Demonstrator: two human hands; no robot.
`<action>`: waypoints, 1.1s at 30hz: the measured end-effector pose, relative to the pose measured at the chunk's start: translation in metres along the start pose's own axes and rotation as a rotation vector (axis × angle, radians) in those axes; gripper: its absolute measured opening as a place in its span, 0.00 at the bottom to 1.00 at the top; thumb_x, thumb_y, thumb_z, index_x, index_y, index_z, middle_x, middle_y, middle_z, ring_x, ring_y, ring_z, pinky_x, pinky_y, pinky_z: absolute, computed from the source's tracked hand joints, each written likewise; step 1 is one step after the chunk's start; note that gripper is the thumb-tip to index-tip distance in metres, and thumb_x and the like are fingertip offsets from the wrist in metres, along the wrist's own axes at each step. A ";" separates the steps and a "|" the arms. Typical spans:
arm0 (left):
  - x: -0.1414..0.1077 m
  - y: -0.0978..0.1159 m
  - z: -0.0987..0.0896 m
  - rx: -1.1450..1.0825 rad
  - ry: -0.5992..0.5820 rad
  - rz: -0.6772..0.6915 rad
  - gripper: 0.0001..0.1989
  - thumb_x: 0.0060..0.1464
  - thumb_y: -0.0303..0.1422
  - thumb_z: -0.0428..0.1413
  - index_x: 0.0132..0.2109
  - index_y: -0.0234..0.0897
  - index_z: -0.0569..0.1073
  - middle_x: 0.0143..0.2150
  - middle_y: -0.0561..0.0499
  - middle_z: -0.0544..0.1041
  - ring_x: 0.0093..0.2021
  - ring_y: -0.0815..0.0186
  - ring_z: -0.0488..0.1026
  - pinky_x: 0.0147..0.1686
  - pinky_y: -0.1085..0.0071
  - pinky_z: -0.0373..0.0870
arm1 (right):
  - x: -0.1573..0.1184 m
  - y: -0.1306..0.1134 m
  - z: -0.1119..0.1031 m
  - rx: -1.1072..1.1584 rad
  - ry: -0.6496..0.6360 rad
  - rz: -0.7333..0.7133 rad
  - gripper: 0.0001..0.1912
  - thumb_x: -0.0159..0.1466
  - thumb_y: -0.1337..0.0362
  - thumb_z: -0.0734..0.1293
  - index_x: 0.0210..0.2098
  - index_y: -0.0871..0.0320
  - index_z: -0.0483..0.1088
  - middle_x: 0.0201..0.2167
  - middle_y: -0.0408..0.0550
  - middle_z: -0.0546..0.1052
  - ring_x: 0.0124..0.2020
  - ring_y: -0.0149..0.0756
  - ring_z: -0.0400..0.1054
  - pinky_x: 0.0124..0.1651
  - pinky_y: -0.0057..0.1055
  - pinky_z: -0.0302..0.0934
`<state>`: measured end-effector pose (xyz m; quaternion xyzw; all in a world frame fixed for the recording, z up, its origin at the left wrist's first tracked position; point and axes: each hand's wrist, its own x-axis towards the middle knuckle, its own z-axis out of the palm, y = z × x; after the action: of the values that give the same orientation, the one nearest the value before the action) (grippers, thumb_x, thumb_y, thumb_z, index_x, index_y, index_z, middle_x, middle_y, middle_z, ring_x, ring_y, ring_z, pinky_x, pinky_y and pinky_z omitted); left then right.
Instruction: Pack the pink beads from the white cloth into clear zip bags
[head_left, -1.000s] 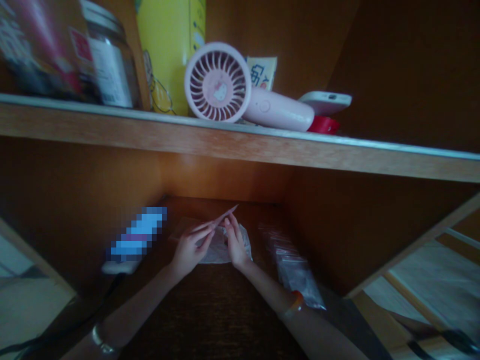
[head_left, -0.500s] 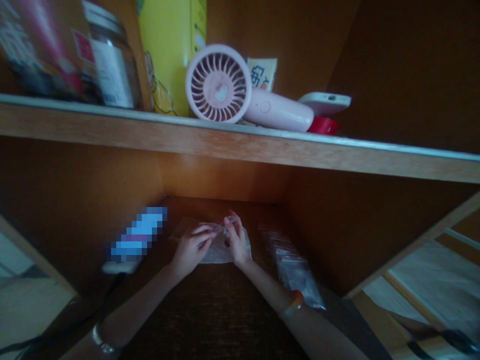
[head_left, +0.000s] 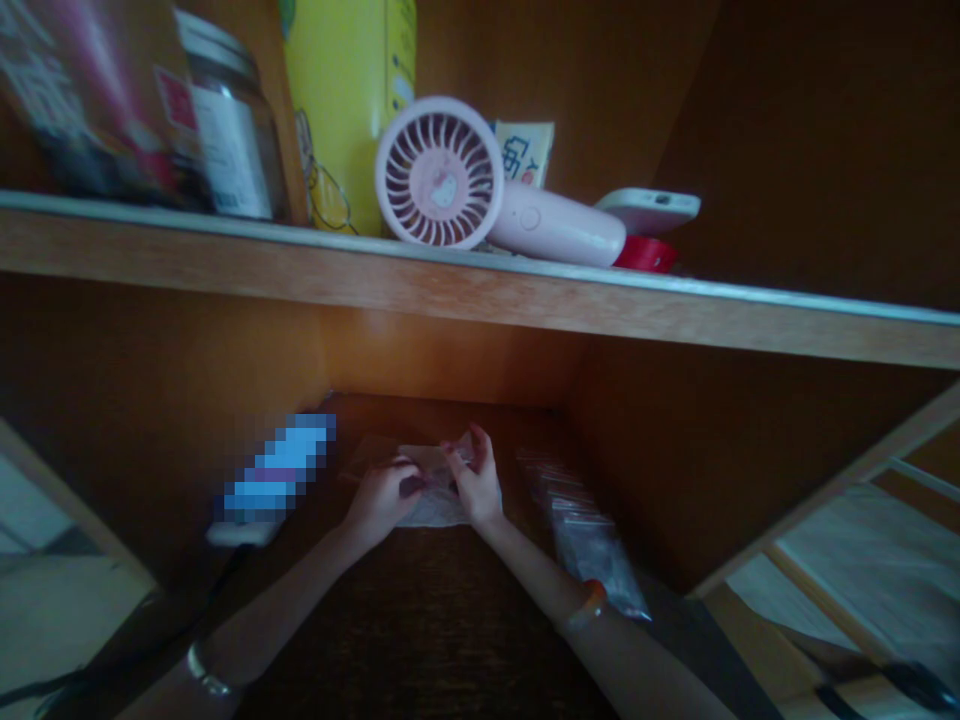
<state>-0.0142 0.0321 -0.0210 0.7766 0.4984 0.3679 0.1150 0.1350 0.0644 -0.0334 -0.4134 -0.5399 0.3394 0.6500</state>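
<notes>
My left hand [head_left: 382,495] has thumb and fingertips pinched on the left part of a small clear plastic bag [head_left: 435,462]. Its right part is gripped between the thumb and fingers of my right hand [head_left: 478,487]. Underneath lies a thin whitish, see-through sheet [head_left: 429,512], flat on the dark tabletop. A small dark item shows beside my right thumb, too blurred to name. To the right of my right hand is an overlapping row of clear zip bags [head_left: 592,535].
A phone with a blurred-out screen [head_left: 281,465] leans at the left, a cable [head_left: 217,590] running from it. Overhead, a shelf edge [head_left: 465,295] crosses the view, carrying a pink handheld fan [head_left: 555,220], a jar [head_left: 232,140] and a yellow container [head_left: 337,100]. Wooden walls flank both sides.
My hands have drawn slightly apart, the left moving a little left and down. The plastic bag between them now looks more spread out.
</notes>
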 end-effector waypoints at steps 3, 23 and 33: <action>0.000 -0.002 0.001 -0.060 -0.031 -0.036 0.07 0.47 0.24 0.56 0.33 0.37 0.76 0.35 0.50 0.79 0.35 0.64 0.75 0.38 0.70 0.70 | -0.001 0.000 0.000 0.024 -0.026 0.023 0.30 0.55 0.55 0.67 0.54 0.56 0.57 0.40 0.48 0.72 0.41 0.38 0.69 0.45 0.36 0.64; -0.001 -0.002 0.000 -0.233 0.005 -0.070 0.16 0.41 0.25 0.58 0.42 0.34 0.74 0.42 0.43 0.78 0.42 0.57 0.76 0.43 0.61 0.72 | -0.005 -0.004 -0.002 -0.040 -0.140 -0.155 0.33 0.55 0.69 0.61 0.59 0.55 0.52 0.54 0.54 0.67 0.55 0.42 0.63 0.54 0.45 0.60; 0.001 -0.003 0.005 -0.180 0.128 -0.055 0.11 0.49 0.28 0.54 0.42 0.36 0.74 0.42 0.45 0.79 0.42 0.61 0.76 0.44 0.64 0.71 | -0.004 -0.014 -0.003 0.025 -0.103 -0.137 0.29 0.56 0.65 0.63 0.57 0.55 0.54 0.52 0.54 0.68 0.50 0.40 0.67 0.54 0.44 0.61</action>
<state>-0.0124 0.0356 -0.0259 0.7241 0.4909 0.4565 0.1622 0.1370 0.0546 -0.0229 -0.3495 -0.5952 0.3217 0.6482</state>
